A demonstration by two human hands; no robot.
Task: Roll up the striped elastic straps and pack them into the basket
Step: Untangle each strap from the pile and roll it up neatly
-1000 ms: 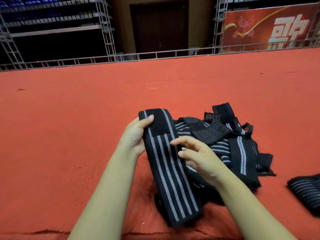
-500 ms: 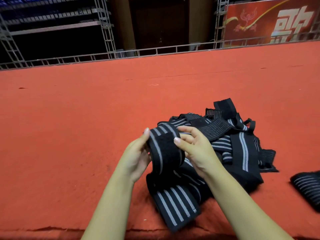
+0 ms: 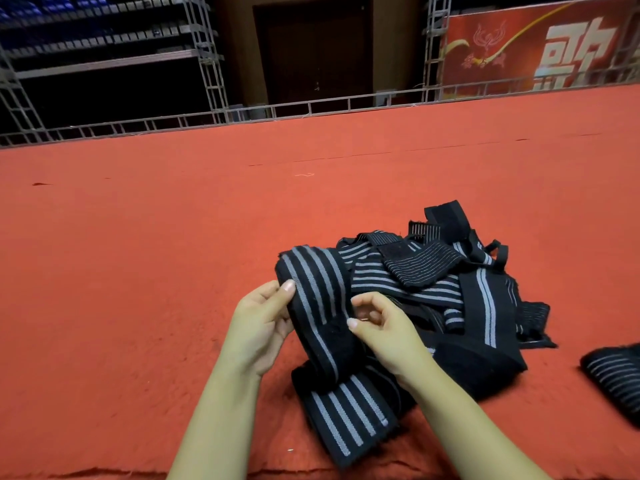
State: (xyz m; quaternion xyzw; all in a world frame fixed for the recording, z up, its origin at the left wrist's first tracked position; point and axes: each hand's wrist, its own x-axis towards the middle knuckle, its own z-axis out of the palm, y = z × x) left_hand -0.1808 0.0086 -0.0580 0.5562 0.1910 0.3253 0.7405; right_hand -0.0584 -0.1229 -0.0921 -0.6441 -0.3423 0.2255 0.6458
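One striped elastic strap is in your hands right now, half rolled, with its loose tail trailing down onto the red carpet in front of you. Your left hand grips the roll's left edge, thumb on top, and your right hand has its fingers curled onto the right edge. By the look of it this stuff is light, soft and floppy, with enough stretch to spring loose, so I'd keep a pinch on both edges of the roll and hold tension as you wind. Grabbing mid-tail would just let it sag. As for counts: one strap in hand, one tangled pile just beyond it (can't tell how many are in there, they overlap too much), and one separate striped piece off at the right edge. No basket in view.
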